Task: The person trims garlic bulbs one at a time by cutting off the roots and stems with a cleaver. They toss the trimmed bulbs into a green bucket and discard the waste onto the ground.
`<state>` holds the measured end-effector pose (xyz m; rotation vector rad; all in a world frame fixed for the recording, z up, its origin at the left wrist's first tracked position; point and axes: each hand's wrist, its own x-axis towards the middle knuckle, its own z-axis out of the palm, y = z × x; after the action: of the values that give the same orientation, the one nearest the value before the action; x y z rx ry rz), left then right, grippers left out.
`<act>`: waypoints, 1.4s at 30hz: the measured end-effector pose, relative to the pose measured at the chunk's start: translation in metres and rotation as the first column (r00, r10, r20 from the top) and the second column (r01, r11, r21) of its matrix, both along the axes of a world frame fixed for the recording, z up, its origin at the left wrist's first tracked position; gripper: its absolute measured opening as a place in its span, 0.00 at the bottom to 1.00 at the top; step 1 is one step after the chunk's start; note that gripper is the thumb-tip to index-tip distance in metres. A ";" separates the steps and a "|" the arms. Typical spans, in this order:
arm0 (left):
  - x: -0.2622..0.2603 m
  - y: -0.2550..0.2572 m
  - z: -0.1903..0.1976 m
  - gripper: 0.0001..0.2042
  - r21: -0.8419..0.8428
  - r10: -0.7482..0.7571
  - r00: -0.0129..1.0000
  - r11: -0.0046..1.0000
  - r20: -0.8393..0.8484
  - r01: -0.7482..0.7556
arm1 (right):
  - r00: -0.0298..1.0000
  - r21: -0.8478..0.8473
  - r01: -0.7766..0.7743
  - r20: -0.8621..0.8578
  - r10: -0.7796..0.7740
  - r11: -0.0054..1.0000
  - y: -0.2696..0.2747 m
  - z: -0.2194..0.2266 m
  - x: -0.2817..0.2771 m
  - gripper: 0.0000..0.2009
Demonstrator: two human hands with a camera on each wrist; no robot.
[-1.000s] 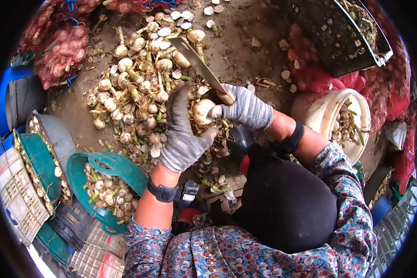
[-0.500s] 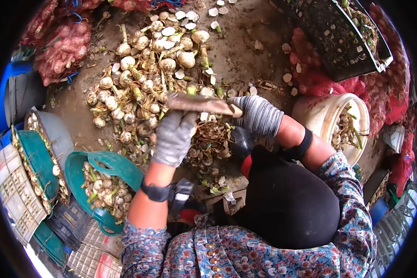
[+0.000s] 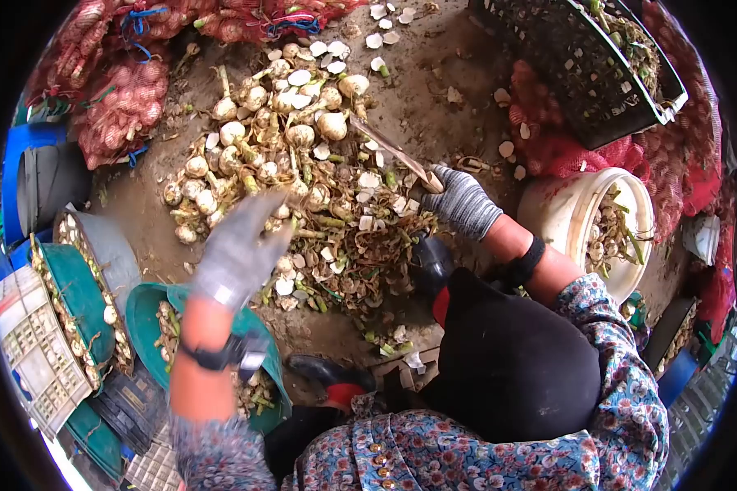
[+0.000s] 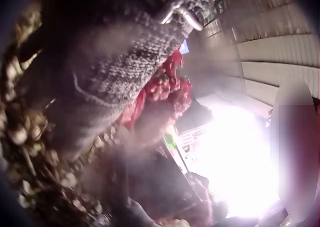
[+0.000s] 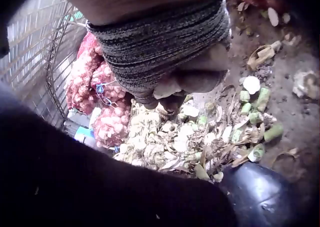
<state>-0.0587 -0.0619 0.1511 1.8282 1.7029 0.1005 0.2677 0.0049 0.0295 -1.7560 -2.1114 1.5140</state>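
My left hand (image 3: pixel 241 250), in a grey knit glove and blurred by motion, hangs over the edge of the green tub (image 3: pixel 277 393) with its fingers spread. Nothing shows between them. My gloved right hand (image 3: pixel 465 203) grips the handle of a long-bladed knife (image 3: pixel 395 149), its blade pointing up and left across the garlic. A heap of garlic bulbs (image 3: pixel 231 132) with stems lies on the ground before me. Close under the right hand are cut stems and dry skins (image 3: pixel 381 254). The right wrist view shows the glove (image 5: pixel 160 52) above green stem pieces (image 5: pixel 262 99).
A white bucket (image 3: pixel 540 209) with garlic lies tipped at my right, below a black crate (image 3: pixel 549 82). Red mesh sacks (image 3: pixel 123 110) line the back left. More tubs and a pale crate (image 3: pixel 37 348) crowd the left. A dark boot (image 3: pixel 434 263) stands by the trimmings.
My left hand has swung left and down from the knife to the green tub. The bulb between my hands one second ago is no longer seen there. The knife has shifted right with my right hand.
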 end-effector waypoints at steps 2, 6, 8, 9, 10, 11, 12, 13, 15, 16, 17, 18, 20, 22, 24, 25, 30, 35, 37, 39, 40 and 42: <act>0.030 0.055 -0.053 0.22 0.113 0.042 0.999 0.993 -0.014 -0.040 | 0.998 0.014 0.064 -0.024 -0.063 0.998 0.000 -0.007 0.004 0.20; 0.068 0.143 -0.155 0.25 0.095 0.030 0.973 0.995 -0.230 -0.008 | 0.989 0.023 0.145 -0.010 -0.144 0.989 -0.004 -0.023 0.015 0.20; 0.086 0.156 -0.168 0.27 0.003 -0.001 0.884 1.000 -0.468 0.003 | 0.988 0.028 0.153 -0.001 -0.153 0.988 -0.004 -0.025 0.019 0.20; 0.090 0.161 -0.172 0.25 -0.048 -0.035 0.840 0.999 -0.542 0.010 | 0.989 0.031 0.145 0.012 -0.145 0.989 -0.003 -0.025 0.019 0.20; 0.092 0.163 -0.175 0.23 -0.156 -0.112 0.802 0.988 -0.586 0.024 | 0.990 0.035 0.135 0.022 -0.136 0.990 -0.003 -0.024 0.019 0.20; 0.093 0.164 -0.171 0.22 -0.260 -0.192 0.759 0.965 -0.622 0.031 | 0.992 0.049 0.119 0.027 -0.121 0.992 -0.003 -0.024 0.020 0.21; 0.091 0.158 -0.173 0.21 -0.209 -0.180 0.765 0.976 -0.618 0.061 | 0.994 0.065 0.102 0.029 -0.104 0.993 -0.003 -0.024 0.020 0.21; 0.086 0.146 -0.177 0.20 -0.155 -0.166 0.770 0.984 -0.616 0.088 | 0.996 0.081 0.084 0.028 -0.087 0.993 -0.002 -0.023 0.021 0.22; 0.075 0.134 -0.185 0.19 -0.171 -0.173 0.803 0.981 -0.571 0.090 | 0.995 0.058 -0.013 0.095 0.008 0.998 0.002 -0.010 0.014 0.22; 0.071 0.129 -0.190 0.19 -0.244 -0.193 0.830 0.967 -0.524 0.070 | 0.990 0.040 -0.058 0.128 0.052 0.998 0.002 -0.002 0.010 0.22; 0.069 0.116 -0.183 0.19 -0.269 -0.235 0.846 0.956 -0.478 0.113 | 0.993 0.050 -0.084 0.087 0.079 0.995 0.000 0.005 0.008 0.21; 0.066 0.103 -0.177 0.19 -0.292 -0.276 0.860 0.943 -0.430 0.156 | 0.993 0.062 -0.113 0.046 0.110 0.992 -0.001 0.012 0.005 0.20; 0.059 0.060 -0.165 0.18 -0.101 -0.378 0.824 0.923 -0.422 0.372 | 0.980 0.158 -0.193 -0.013 0.197 0.968 -0.004 0.016 0.000 0.19; 0.060 0.029 -0.147 0.20 0.004 -0.461 0.778 0.859 -0.426 0.511 | 0.973 0.194 -0.223 -0.016 0.230 0.955 -0.005 0.027 -0.009 0.19; 0.059 0.015 -0.129 0.21 0.005 -0.472 0.829 0.868 -0.299 0.496 | 0.967 0.193 -0.245 -0.022 0.254 0.950 -0.002 0.029 -0.009 0.19; 0.054 0.007 -0.123 0.21 0.107 -0.457 0.860 0.866 -0.226 0.489 | 0.971 0.193 -0.237 0.004 0.241 0.952 -0.004 0.021 -0.004 0.19; 0.066 -0.017 -0.072 0.18 -0.225 0.212 0.821 0.969 0.529 -0.106 | 0.993 0.067 -0.085 -0.074 0.090 0.994 -0.012 -0.023 0.023 0.25; 0.084 0.000 -0.063 0.22 -0.322 0.174 0.887 0.946 0.428 -0.030 | 0.843 -0.123 -0.009 -0.535 -0.058 0.992 0.002 0.037 -0.031 0.22; 0.083 -0.004 -0.059 0.30 0.086 0.024 0.836 0.993 0.548 -0.085 | 0.912 -0.114 -0.034 -0.409 -0.016 0.993 0.011 0.034 -0.034 0.28; 0.067 -0.013 -0.068 0.38 -0.356 0.366 0.444 0.928 0.818 -0.109 | 0.842 -0.351 0.108 -0.465 -0.273 0.930 0.016 0.029 -0.037 0.22; 0.069 -0.017 -0.075 0.40 -0.212 0.259 0.404 0.965 0.878 -0.156 | 0.810 -0.539 0.134 -0.424 -0.405 0.832 0.017 0.020 -0.035 0.21; 0.069 -0.027 -0.109 0.39 -0.164 0.258 0.412 0.954 0.874 -0.249 | 0.760 -0.780 0.148 -0.304 -0.575 0.608 0.018 0.015 -0.034 0.20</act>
<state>0.0107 -0.0889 0.0419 1.0773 1.1227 1.0166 0.2339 0.0230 0.0444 -1.4706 -0.8053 2.4853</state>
